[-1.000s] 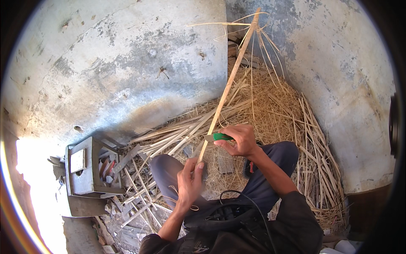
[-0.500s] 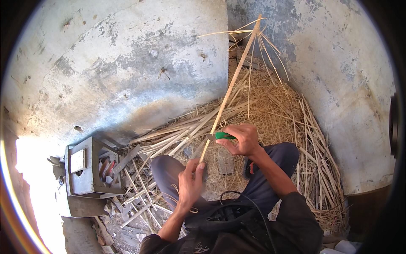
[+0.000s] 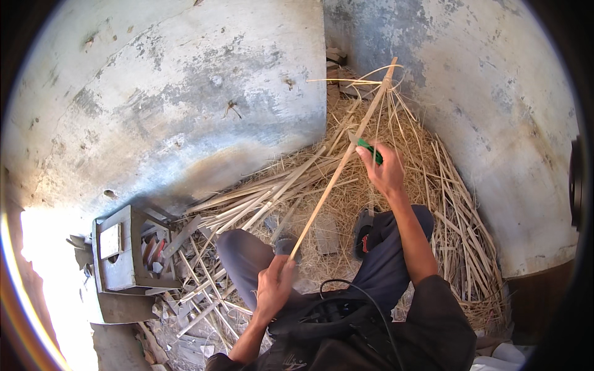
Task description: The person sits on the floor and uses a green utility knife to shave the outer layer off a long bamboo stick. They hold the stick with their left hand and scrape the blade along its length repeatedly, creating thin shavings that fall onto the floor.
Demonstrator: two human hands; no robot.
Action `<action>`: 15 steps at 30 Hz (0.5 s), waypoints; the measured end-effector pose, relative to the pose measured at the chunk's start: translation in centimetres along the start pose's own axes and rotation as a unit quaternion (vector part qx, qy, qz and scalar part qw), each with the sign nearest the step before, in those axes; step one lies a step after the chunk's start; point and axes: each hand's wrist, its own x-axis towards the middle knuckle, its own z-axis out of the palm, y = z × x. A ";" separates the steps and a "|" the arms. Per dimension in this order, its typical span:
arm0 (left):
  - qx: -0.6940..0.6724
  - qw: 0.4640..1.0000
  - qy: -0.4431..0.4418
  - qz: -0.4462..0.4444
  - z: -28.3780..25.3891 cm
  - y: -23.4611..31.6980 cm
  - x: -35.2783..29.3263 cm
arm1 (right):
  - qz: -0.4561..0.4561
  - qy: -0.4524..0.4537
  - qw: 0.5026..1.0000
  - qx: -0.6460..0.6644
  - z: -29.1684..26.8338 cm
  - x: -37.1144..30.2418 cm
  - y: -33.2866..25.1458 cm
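Note:
My left hand (image 3: 275, 287) is closed around the near end of a long, pale wooden strip (image 3: 322, 201), which looks like split bamboo. The strip slants up and away to the right. Thin curled shavings (image 3: 396, 99) hang from its far end, still attached. In my right hand (image 3: 385, 168) is a knife with a green handle (image 3: 370, 150). Its short blade (image 3: 353, 137) lies against the strip, well up its length. My fingers hide part of the handle.
A heap of fine shavings (image 3: 408, 148) covers the floor ahead. Bundled strips lie at left (image 3: 266, 191) and right (image 3: 470, 247). A wooden box (image 3: 117, 247) with odds and ends stands at left. Weathered walls (image 3: 185, 80) meet in the corner.
My right hand and the knife have moved up and away along the strip. My left hand has come slightly nearer to me, drawing the strip with it, and the strip's far end sits lower.

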 end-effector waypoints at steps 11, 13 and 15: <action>-0.037 0.999 -0.015 -0.006 -1.6 -2.0 -0.6 | -0.010 0.002 0.996 0.093 1.0 -1.1 -0.7; -0.039 0.999 -0.017 -0.013 -1.7 -1.5 -0.6 | -0.006 -0.013 0.991 0.132 1.7 -1.2 -0.1; -0.046 0.998 -0.029 -0.017 -1.8 -1.8 -0.5 | 0.012 -0.030 0.987 0.154 1.9 -1.4 0.0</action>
